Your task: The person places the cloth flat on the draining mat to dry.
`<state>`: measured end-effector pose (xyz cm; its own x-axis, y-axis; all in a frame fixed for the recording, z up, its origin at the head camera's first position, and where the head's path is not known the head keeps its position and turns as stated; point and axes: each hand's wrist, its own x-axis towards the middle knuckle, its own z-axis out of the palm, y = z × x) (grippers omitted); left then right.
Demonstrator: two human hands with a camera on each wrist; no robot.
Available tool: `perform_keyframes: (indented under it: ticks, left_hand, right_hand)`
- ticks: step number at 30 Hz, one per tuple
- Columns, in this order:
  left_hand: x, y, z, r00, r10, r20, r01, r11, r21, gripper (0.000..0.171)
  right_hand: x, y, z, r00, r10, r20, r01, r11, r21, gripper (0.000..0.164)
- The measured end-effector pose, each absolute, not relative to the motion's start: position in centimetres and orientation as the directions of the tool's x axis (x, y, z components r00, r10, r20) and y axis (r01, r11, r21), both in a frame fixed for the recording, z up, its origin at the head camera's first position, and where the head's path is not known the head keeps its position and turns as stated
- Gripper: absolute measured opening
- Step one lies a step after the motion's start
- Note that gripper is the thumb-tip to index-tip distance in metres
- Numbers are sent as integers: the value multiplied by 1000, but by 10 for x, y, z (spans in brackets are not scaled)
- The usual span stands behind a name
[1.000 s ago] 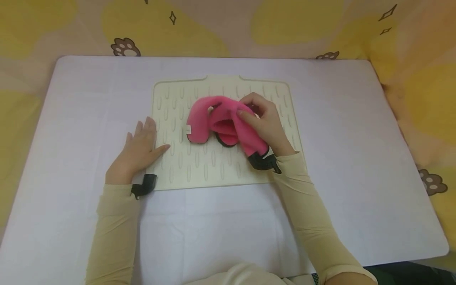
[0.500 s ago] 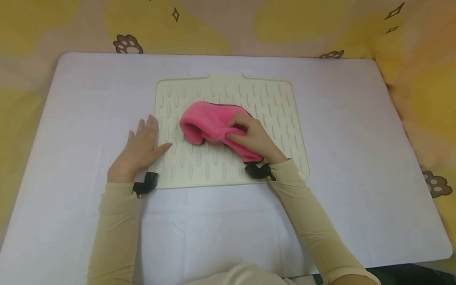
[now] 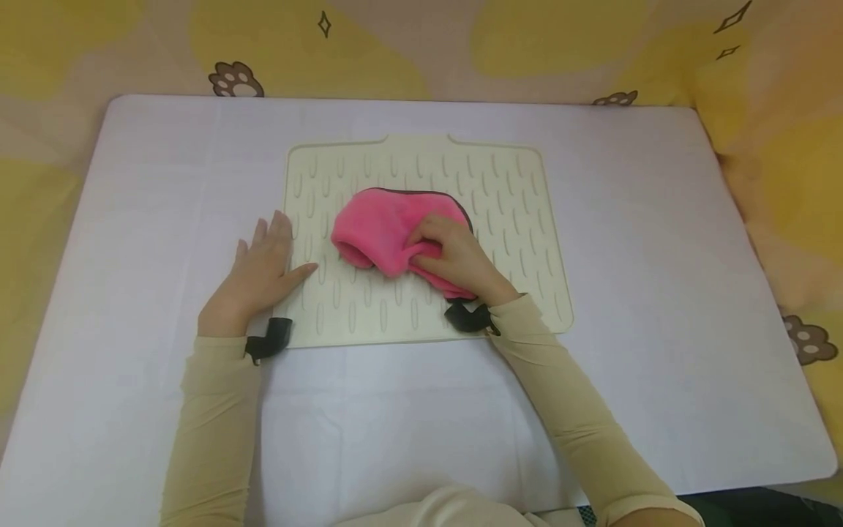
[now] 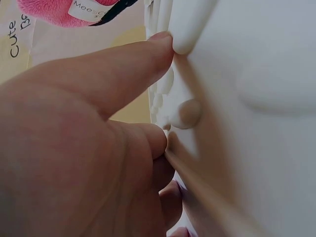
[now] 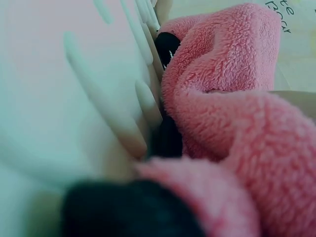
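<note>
A bunched pink fluffy cloth (image 3: pixel 375 227) with dark edging lies on a cream ridged mat (image 3: pixel 356 322). My right hand (image 3: pixel 461 256) pinches a fold of this cloth between thumb and fingers, right of the mat's middle. In the right wrist view the cloth (image 5: pixel 237 54) stands in thick folds and covers the fingers. My left hand (image 3: pixel 257 282) rests flat across the mat's left edge, its fingers straight and thumb spread. The left wrist view shows that thumb (image 4: pixel 123 69) touching the ridged surface; a white label (image 4: pixel 91 10) shows on the cloth's edge.
The mat lies on a white-covered table (image 3: pixel 658 293). Behind the table hangs a yellow patterned cloth backdrop (image 3: pixel 369 51). A black wrist camera (image 3: pixel 270 338) sits by the left wrist, and another black wrist camera (image 3: pixel 469 317) is by the right, close to the pink cloth.
My right hand has moved left and nearer the body, still pinching the pink cloth. The cloth has gone from a raised arch to a lower, more spread bundle. My left hand stays put.
</note>
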<state>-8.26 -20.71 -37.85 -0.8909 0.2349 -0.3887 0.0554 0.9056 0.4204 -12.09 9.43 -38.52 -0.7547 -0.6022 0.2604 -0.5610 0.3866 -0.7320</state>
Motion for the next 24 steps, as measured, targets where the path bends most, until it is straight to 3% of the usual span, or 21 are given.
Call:
perform_keyframes:
  ticks: [6,11,17,20,24]
  left_hand:
    - [-83,-207,-374,-876,250,-413,56,902,428,85]
    - [-81,-211,-351,-852,273,-447,15,865,501,81]
    - [-91,-203,-335,-938,248,-241,40,769,638,56]
    - [-103,-193,-340,-954,229,-193,28,711,703,43]
    - [-119,-179,-352,-932,258,-255,-15,674,738,39]
  right_hand:
    - [-119,97,-380,-761,-605,237,-542,391,-744,12]
    - [-115,108,-361,-756,-630,175,-498,381,-779,21]
    - [-125,130,-340,-747,-632,206,-520,364,-773,21]
    - [-133,139,-336,-789,-585,186,-484,405,-776,17]
    - [-147,148,-341,-866,-495,71,-352,503,-789,21]
